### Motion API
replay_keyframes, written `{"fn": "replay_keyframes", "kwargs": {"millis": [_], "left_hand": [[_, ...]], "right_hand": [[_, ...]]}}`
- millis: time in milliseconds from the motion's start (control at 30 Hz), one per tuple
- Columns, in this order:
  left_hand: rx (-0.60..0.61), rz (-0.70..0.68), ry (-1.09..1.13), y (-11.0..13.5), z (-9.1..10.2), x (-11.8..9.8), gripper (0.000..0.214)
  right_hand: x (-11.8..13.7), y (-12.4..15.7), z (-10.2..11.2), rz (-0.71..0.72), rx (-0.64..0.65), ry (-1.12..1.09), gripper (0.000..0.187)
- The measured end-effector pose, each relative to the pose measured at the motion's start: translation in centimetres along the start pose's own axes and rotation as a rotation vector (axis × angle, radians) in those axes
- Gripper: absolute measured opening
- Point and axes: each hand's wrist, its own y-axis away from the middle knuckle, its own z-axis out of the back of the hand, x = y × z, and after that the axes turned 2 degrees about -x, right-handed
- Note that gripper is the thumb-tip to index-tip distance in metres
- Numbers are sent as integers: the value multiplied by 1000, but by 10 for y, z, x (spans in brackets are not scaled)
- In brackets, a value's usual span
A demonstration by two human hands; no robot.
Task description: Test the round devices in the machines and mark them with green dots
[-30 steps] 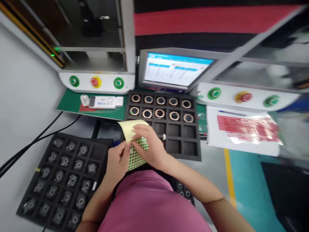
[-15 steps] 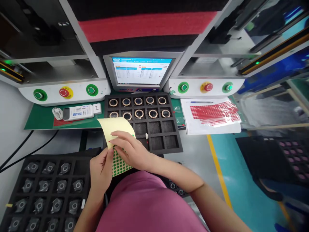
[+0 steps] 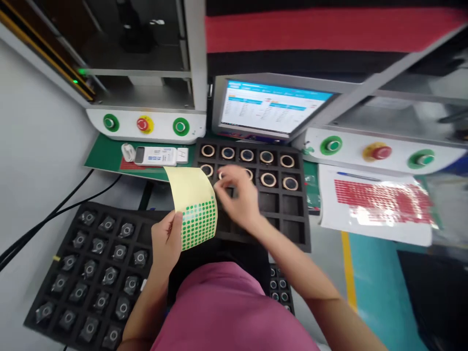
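Observation:
My left hand [image 3: 166,239] grips a curled yellow backing sheet [image 3: 193,204] whose lower part is covered with small green round stickers. My right hand [image 3: 237,195], smeared by motion, reaches over the black foam tray [image 3: 292,229], its fingertips at a copper-rimmed ring [image 3: 268,179] in the second row. Its fingers look pinched, and whether they hold a sticker is not visible. The tray's two far rows hold rings; the near cells are bare.
A black tray of grey metal parts [image 3: 95,268] lies at lower left. Behind stand a monitor [image 3: 270,107], two white button panels [image 3: 146,124], a white device [image 3: 157,156] on a green mat, and a sheet of red stickers [image 3: 380,195].
My right hand has left the sticker sheet and moved forward to the rings in the tray. The left hand still holds the sheet, which now shows fully. The view swung left.

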Motion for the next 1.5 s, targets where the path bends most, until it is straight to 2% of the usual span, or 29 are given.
{"fn": "replay_keyframes", "kwargs": {"millis": [100,167,333,533,733,900,1067,1200,1267,1367,1500], "left_hand": [[-45,5,-32,-6,13,10,39],[-62,13,-52,-8,20,17,39],[-74,38,-72,-9,28,29,40],[-40,57,-44,-12,30,36,41],[-40,63,-41,-13,31,41,40],[-28,49,-44,-13,28,35,38],[-13,22,-40,-9,27,26,37],[-31,10,-13,-2,26,21,37],[-36,14,27,1,24,18,37],[-12,39,107,5,17,14,39],[50,71,180,9,3,4,44]], "right_hand": [[-50,-38,-13,-395,86,-32,39],[-77,-60,-24,-466,145,-17,45],[-110,-90,-53,-481,276,50,48],[-125,-91,-69,-478,389,118,54],[-129,-94,-75,-434,416,193,62],[-129,-97,-81,-436,377,248,68],[-122,-97,-83,-461,270,239,68],[-100,-94,-70,-453,181,137,58],[-76,-82,-55,-433,141,68,54],[-26,-47,-27,-348,108,-47,48],[33,6,1,-79,163,-173,45]]}}
